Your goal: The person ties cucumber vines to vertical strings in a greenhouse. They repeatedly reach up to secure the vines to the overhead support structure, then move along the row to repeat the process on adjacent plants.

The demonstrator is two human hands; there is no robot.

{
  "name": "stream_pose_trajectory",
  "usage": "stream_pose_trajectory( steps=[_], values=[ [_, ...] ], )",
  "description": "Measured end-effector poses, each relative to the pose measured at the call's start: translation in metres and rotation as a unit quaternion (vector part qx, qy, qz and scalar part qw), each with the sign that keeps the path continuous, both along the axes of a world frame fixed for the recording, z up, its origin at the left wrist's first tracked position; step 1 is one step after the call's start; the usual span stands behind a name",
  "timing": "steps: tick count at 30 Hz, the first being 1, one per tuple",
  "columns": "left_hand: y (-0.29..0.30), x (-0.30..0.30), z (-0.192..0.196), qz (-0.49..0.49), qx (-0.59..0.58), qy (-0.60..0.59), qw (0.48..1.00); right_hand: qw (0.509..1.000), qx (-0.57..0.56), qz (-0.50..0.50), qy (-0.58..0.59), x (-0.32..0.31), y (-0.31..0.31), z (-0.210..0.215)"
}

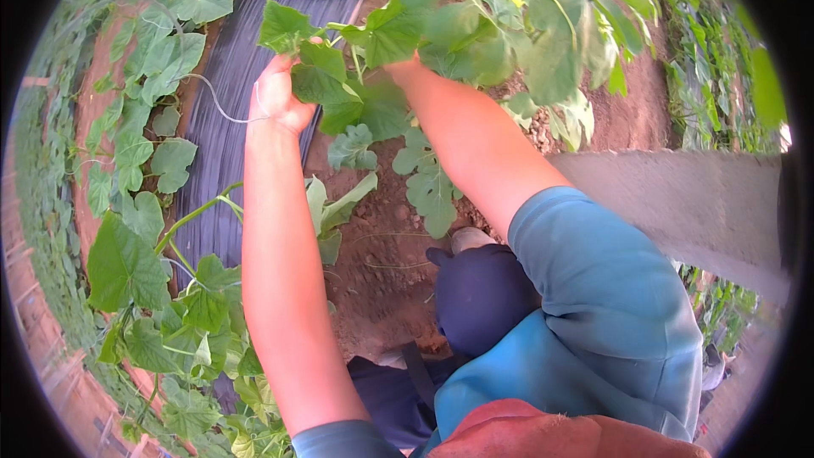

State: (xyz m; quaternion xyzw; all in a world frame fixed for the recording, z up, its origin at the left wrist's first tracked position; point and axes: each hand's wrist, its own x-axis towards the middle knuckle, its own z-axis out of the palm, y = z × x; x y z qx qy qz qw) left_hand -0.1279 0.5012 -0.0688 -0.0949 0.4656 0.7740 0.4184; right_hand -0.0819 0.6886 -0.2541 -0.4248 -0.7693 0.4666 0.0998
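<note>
My left hand point(284, 95) reaches up among the leaves of a climbing vine point(320, 75), its fingers curled around the leafy shoot. Leaves cover part of those fingers, so the exact grip point is hidden. From the right, my right hand point(405, 72) goes in behind the same foliage; only its wrist end shows and its fingers are out of sight. A broad green leaf point(392, 34) lies between the two hands. Beside my left wrist a thin pale string point(216, 102) curves across.
Black plastic mulch point(225, 119) covers the bed behind my left arm, with more vines point(127, 263) along its left. Large leaves point(551, 34) overhang at upper right. A grey beam-like slab point(678, 195) juts in from the right. Brown soil point(381, 246) lies below, near my bent knee point(483, 297).
</note>
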Motion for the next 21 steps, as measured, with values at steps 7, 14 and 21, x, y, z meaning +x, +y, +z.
stream_pose_trajectory(
  steps=[7,14,21],
  values=[
    [-0.003,0.009,0.002,0.002,0.017,-0.008,1.000,0.999,0.049,-0.001,-0.017,-0.006,-0.005,-0.019],
    [-0.007,0.004,-0.006,-0.005,0.024,0.001,1.000,0.998,0.067,0.015,-0.012,-0.009,-0.003,-0.023],
    [-0.011,0.001,-0.005,-0.014,0.023,0.011,1.000,0.996,0.088,0.027,-0.008,-0.018,-0.007,-0.025]
  ],
)
